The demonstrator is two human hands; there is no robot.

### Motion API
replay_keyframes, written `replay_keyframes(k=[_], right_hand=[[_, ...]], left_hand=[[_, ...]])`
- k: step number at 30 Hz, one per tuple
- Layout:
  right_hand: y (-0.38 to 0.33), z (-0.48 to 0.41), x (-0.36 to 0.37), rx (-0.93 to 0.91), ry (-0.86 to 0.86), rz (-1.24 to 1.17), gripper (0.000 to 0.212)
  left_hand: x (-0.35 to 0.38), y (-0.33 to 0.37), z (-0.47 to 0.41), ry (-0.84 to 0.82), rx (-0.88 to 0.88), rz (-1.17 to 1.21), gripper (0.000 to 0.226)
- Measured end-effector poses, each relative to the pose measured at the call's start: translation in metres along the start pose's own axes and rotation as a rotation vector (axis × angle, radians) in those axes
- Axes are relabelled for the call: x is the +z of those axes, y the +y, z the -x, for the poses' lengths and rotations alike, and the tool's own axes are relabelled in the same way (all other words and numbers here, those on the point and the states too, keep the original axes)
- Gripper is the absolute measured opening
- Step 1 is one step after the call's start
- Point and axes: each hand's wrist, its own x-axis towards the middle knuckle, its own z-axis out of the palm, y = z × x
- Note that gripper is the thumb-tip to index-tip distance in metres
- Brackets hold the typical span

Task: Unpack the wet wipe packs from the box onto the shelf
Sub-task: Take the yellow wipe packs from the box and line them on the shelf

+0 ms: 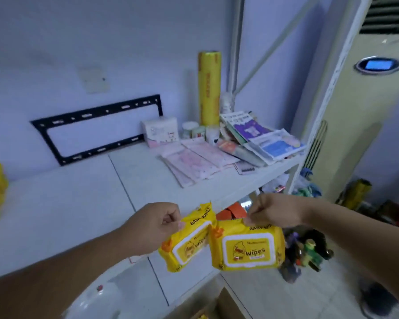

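Two soft yellow plastic baby-wipe packs (217, 242) dangle before the white shelf (78, 203).
Left hand (154, 226) and right hand (274, 210) each pinch a crimped top seam; packs look light, floppy, slippery.

The left forearm (67, 272), at 8 o'clock, and the right forearm (355, 231), at 4 o'clock, are bare to the frame's edge. The left hand (152, 226) and right hand (274, 210) are bare too, with short, plain thumbnails.
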Motion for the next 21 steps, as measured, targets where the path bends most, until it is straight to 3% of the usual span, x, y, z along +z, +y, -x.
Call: replay_keyframes(k=[9, 21], right_hand=[[-0.166, -0.057, 0.014, -0.229, -0.131, 0.096, 0.049], [-0.335, -0.148, 0.116, -0.277, -0.184, 0.224, 0.044]], left_hand=[[-0.148, -0.019, 0.125, 0.145, -0.123, -0.128, 0.026], [-0.280, -0.159, 0.235, 0.180, -0.297, -0.219, 0.026]])
